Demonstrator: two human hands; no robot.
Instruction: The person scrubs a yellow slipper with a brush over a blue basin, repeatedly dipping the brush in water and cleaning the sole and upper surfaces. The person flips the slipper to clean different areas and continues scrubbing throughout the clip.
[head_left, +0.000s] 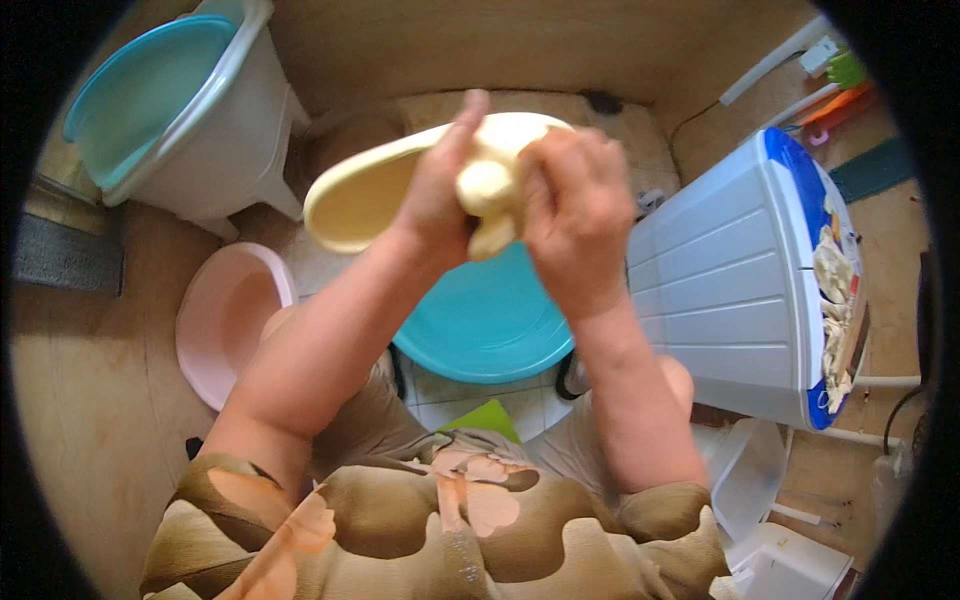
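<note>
Over the turquoise plastic basin (487, 330), both hands hold a cream-yellow slipper (337, 202) with a smooth, raised rim. My left hand (439, 199) grips it around the middle, thumb pointing up. Curled fingers of my right hand (577, 199) are on the slipper's other end, and motion blurs them. A rounded cream lump (484, 187) with a flap below it shows between the hands; whether it is part of the slipper I cannot tell. The basin rests on the tiled floor between my feet, its far side hidden by the hands and slipper.
At left stands a pink plastic tub (225, 322). Behind it, a white washstand (247, 142) carries a turquoise basin (157, 90). A pale blue twin-tub-style washing machine (712, 292) is close on the right, with crumpled cloth (832, 300) on top. White plastic containers (787, 562) sit lower right.
</note>
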